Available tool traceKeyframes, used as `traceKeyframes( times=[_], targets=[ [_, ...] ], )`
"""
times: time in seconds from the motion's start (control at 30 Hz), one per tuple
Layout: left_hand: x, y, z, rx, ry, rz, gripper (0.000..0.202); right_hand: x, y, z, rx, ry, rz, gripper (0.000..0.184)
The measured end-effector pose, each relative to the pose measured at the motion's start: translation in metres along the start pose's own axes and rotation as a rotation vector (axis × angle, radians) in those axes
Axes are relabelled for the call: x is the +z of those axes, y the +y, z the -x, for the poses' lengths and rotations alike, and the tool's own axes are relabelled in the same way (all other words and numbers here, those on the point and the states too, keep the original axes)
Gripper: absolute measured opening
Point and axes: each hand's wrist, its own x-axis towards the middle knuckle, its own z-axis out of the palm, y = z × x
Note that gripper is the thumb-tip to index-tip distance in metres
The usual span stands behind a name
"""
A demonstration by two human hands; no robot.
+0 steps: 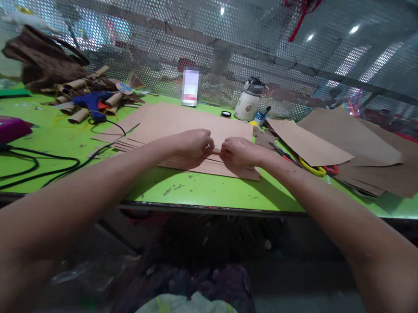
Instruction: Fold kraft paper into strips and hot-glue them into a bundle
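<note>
Several sheets of brown kraft paper (197, 119) lie stacked and slightly fanned on the green table in front of me. My left hand (198, 143) and my right hand (239, 150) meet over the near part of this stack, a small gap apart. Fingertips of both are pinched on the near edge of the top sheet, where a narrow rolled or folded strip (216, 152) shows between them. The fingers partly hide this edge, so how tightly it is curled I cannot tell. Lower sheets stick out in steps below my hands.
At left are a blue glue gun (92, 103), rolled paper tubes (78, 115), a purple device (4, 130) and black cables (62, 159). A bottle (247, 101) and lit phone (190, 87) stand behind. More brown sheets (355, 134) overlap yellow-handled scissors (312, 167) at right.
</note>
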Motion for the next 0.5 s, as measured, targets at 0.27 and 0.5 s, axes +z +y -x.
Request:
traceKeyframes(
  times=[0.27, 0.5],
  targets=[
    [0.004, 0.011, -0.003, -0.043, 0.107, -0.092, 0.027, 0.009, -0.013, -0.011, 0.062, 0.124, 0.018, 0.022],
    [-0.006, 0.005, 0.007, 0.092, 0.017, -0.011, 0.026, 0.012, 0.000, -0.005, 0.011, 0.075, -0.018, 0.015]
  ],
)
